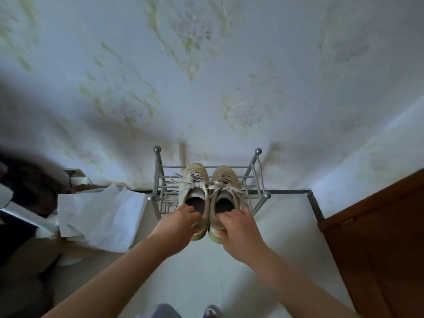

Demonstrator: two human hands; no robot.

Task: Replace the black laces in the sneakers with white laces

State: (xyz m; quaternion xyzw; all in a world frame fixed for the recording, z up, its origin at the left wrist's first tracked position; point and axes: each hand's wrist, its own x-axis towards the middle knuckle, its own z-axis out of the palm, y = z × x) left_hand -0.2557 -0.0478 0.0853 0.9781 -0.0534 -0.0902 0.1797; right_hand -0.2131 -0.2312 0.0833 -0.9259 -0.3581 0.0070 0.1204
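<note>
Two pale beige sneakers stand side by side on top of a metal shoe rack point(158, 180), toes toward the wall. Both carry light-coloured laces tied in bows; no black laces are visible. My left hand point(176, 223) grips the heel of the left sneaker point(195, 180), fingers curled into its opening. My right hand point(238, 228) grips the heel of the right sneaker point(226, 180) the same way, thumb under the sole edge.
The rack stands against a floral-papered wall point(206, 88). A crumpled white sheet point(101, 214) over boxes lies to the left, with dark clutter beyond. A brown wooden door point(378, 237) is at the right. Pale floor tiles point(206, 271) lie below my arms.
</note>
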